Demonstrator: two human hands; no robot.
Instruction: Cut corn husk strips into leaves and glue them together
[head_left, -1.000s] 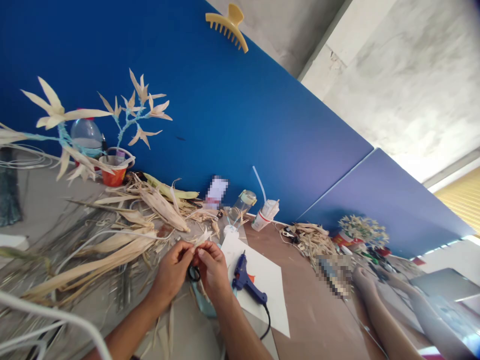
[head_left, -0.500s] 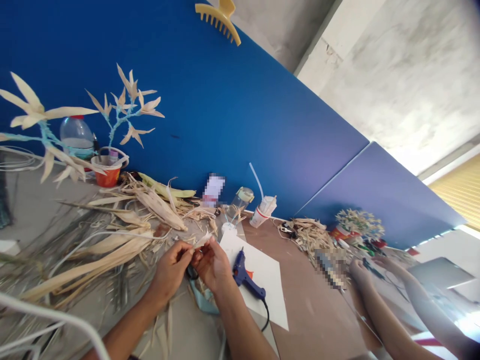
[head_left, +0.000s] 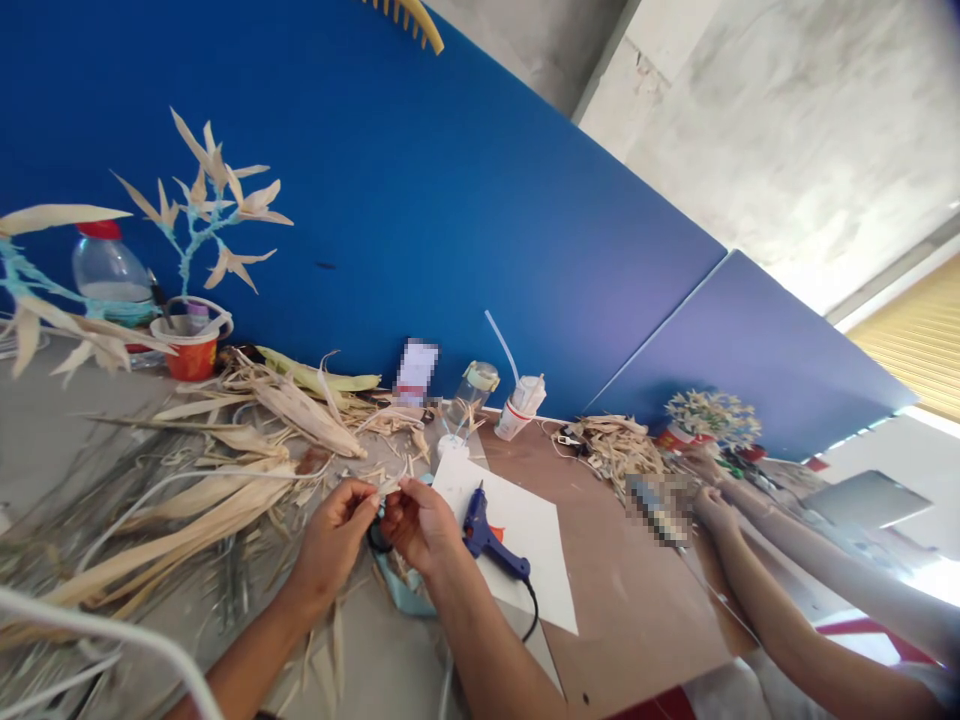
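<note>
My left hand (head_left: pixel 339 525) and my right hand (head_left: pixel 421 522) meet above the near part of the table, their fingertips pinched on a small pale piece of corn husk (head_left: pixel 391 487). Much of that piece is covered by the fingers. Just right of my right hand, a blue glue gun (head_left: pixel 491 540) lies on a white sheet (head_left: pixel 544 535), nozzle pointing away. Below the hands sits a light-blue container (head_left: pixel 409 592), partly hidden by my right forearm. Dried corn husks (head_left: pixel 307 415) are heaped to the left of my left hand.
A red cup (head_left: pixel 191 355) holding a husk-leaved branch stands at the back left, near a bottle (head_left: pixel 112 280). A lidded jar (head_left: pixel 474 388) and a white cup (head_left: pixel 519 412) stand by the blue partition (head_left: pixel 450 200). A white cable crosses the left side. Another person's arms (head_left: pixel 742 570) reach in at right.
The husk piece has turned flatter between my fingers, and my right fingertips have shifted slightly left. The view has shifted a little. At right, the other person's hands have moved closer together.
</note>
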